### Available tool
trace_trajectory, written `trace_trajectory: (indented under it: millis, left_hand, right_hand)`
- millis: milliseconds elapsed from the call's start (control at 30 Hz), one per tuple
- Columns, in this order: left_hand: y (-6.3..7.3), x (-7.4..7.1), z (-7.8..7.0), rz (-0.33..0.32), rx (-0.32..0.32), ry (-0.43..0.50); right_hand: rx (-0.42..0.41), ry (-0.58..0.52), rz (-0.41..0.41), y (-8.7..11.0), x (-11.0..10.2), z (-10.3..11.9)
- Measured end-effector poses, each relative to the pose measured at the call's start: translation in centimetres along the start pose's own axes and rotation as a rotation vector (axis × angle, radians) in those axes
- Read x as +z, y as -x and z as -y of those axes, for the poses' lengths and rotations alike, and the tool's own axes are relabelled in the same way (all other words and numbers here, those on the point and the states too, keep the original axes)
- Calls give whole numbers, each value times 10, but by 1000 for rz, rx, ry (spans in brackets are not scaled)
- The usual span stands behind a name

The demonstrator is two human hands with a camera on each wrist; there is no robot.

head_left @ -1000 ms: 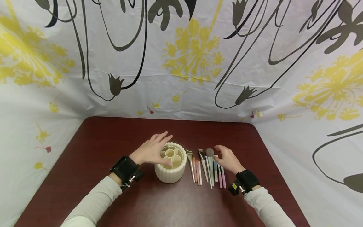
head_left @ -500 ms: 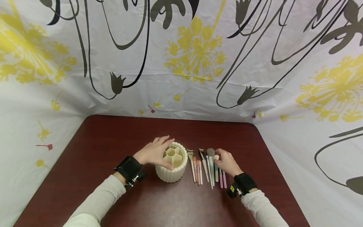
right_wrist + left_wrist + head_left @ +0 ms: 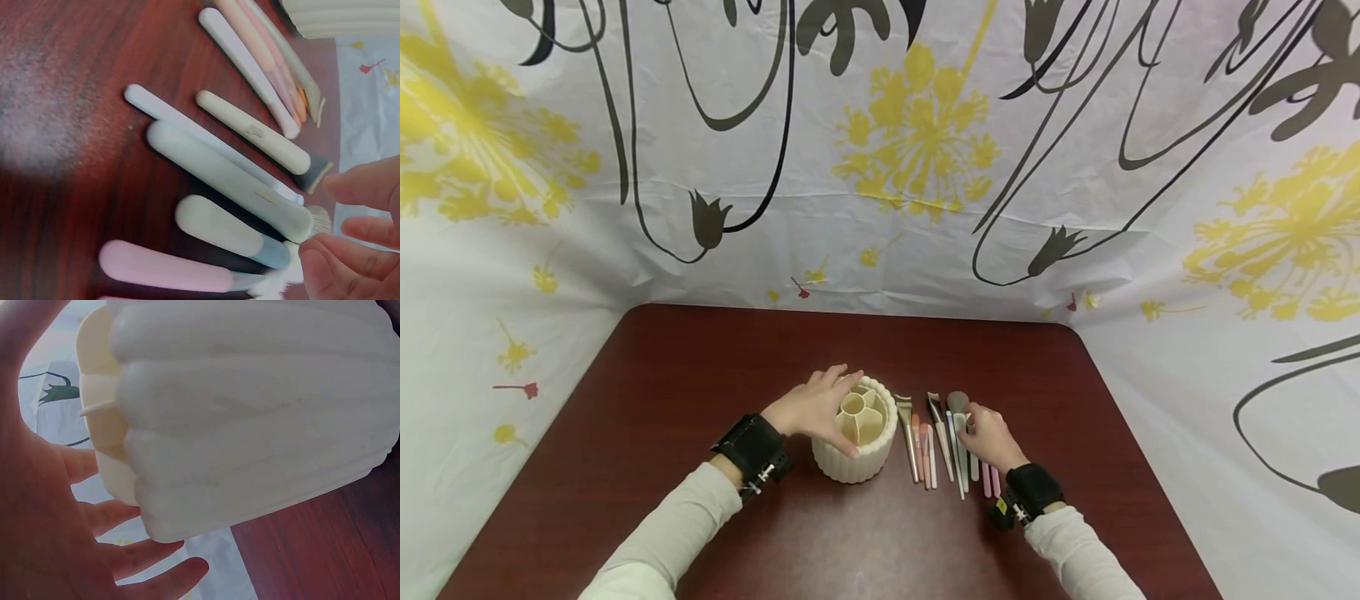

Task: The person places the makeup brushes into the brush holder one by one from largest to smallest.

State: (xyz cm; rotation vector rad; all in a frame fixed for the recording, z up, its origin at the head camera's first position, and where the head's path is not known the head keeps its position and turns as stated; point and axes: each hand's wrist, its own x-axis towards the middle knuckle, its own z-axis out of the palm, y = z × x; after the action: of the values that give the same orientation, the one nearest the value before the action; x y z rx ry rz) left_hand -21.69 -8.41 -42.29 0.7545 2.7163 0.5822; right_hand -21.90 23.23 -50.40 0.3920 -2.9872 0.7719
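A cream fluted brush holder (image 3: 853, 462) with a divided top stands mid-table, upright. My left hand (image 3: 812, 408) spans its left side, fingers spread toward the back rim and thumb by the front rim. In the left wrist view, fingertips lie against or just behind the fluted wall (image 3: 250, 419). My right hand (image 3: 988, 435) hovers at the head end of the makeup brushes. Its thumb and index finger are apart around the bristle end of a pale green-handled makeup brush (image 3: 228, 178); contact is unclear. A shorter pale brush (image 3: 219, 225) with a blue-grey ferrule lies beside it.
Several more makeup brushes lie in a row right of the holder, among them a gold-toned one (image 3: 907, 437), a cream flat-headed one (image 3: 253, 132) and a pink-handled one (image 3: 165, 267). Behind the dark red table (image 3: 730, 350) hangs a patterned white cloth (image 3: 760, 275).
My right hand has moved left and slightly forward along the brushes, from the pink-handled ones toward the big-headed brush. My left hand has shifted slightly right and down at the holder's rim.
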Motion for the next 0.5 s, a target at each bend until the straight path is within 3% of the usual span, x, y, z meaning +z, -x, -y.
trace_trajectory:
  millis: [500]
  left_hand:
    - [-8,0,-4,68,-32,-1]
  right_hand:
    - [65,13,12,-1,15,-5]
